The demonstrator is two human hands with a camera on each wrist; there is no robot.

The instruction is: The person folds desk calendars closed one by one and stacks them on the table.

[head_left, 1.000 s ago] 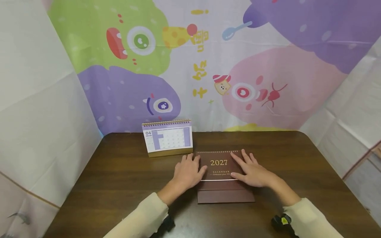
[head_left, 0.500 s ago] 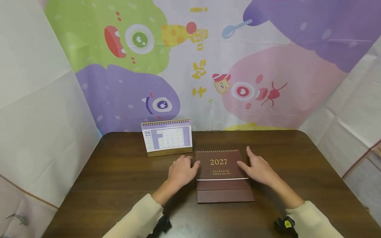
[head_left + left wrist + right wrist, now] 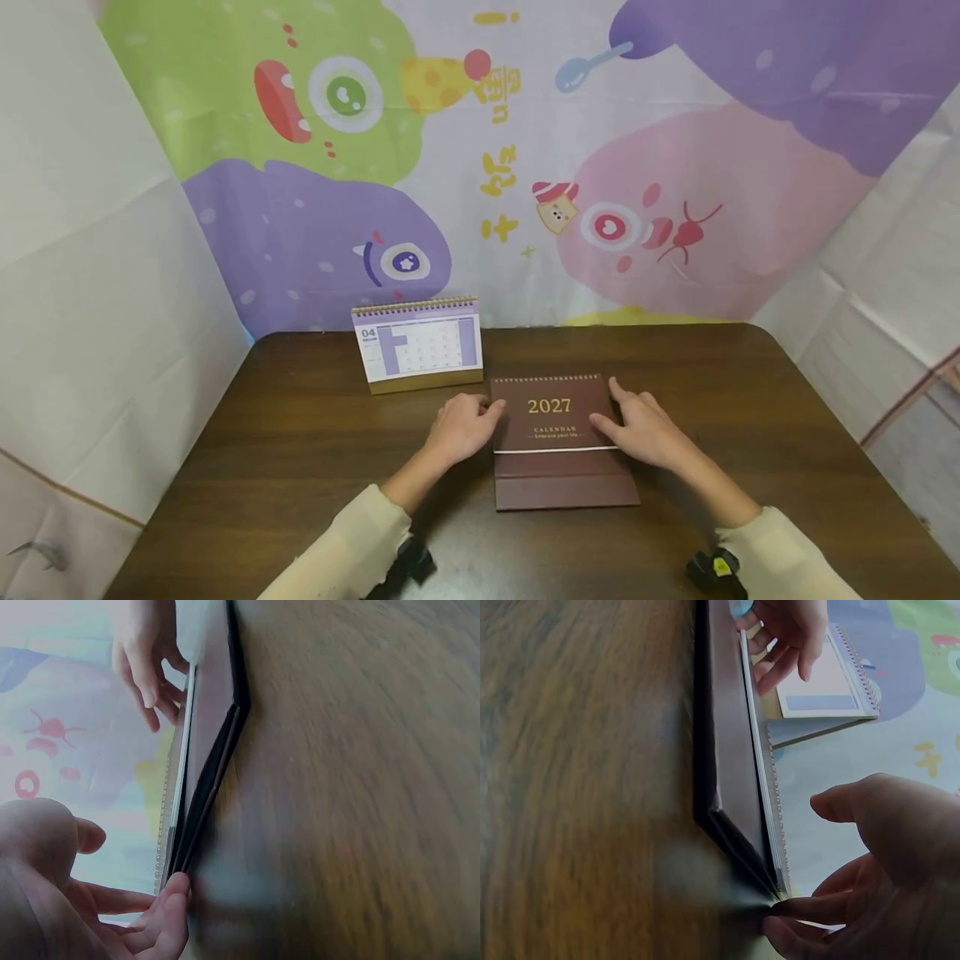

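Observation:
A dark brown 2027 desk calendar (image 3: 553, 463) lies on the table, spiral at the far side, with its base strip showing in front. My left hand (image 3: 461, 427) is at its left edge; in the left wrist view the fingertips (image 3: 177, 885) touch the edge and the thumb stands off. At the right edge is my right hand (image 3: 649, 427). The right wrist view shows its fingers (image 3: 810, 909) against the corner, thumb raised and apart. Neither hand grips the calendar. Stacked pages and a folded board (image 3: 217, 761) appear edge-on between the hands.
Behind my left hand, a purple and white desk calendar (image 3: 423, 346) stands upright, showing 04. The wooden table (image 3: 300, 467) reaches a cartoon-printed backdrop (image 3: 510, 275). Pale fabric walls (image 3: 97, 250) rise on both sides.
Both hands have come off the brown cover, where their fingers lay spread, and moved to its side edges. In the last half second the right hand has shifted slightly left, closer to the calendar.

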